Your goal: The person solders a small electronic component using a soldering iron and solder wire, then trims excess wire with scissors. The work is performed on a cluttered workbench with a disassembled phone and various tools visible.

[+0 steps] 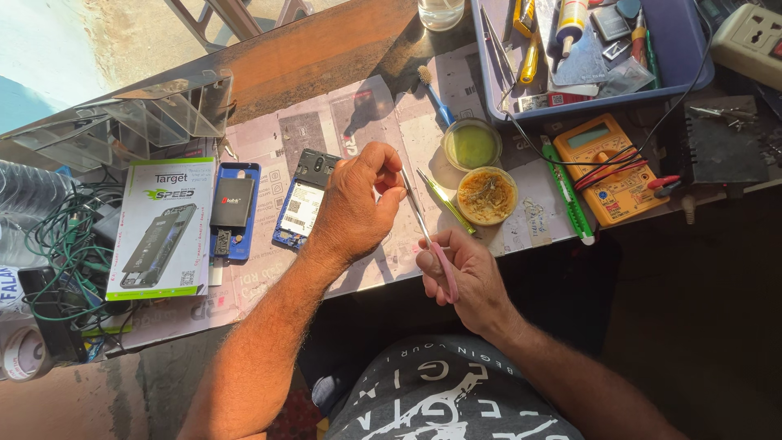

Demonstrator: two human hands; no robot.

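My right hand grips pink-handled tweezers, their metal tips pointing up toward my left hand. My left hand is closed over the table edge, its fingertips pinched at the tweezer tips; whatever small part it holds is too small to make out. Just left of that hand lies an opened phone with its battery showing. A blue phone back shell with a dark part on it lies further left.
A white phone box and tangled green cables sit at the left. Two small round dishes, a green tool, a yellow multimeter and a blue tray of tools are at the right.
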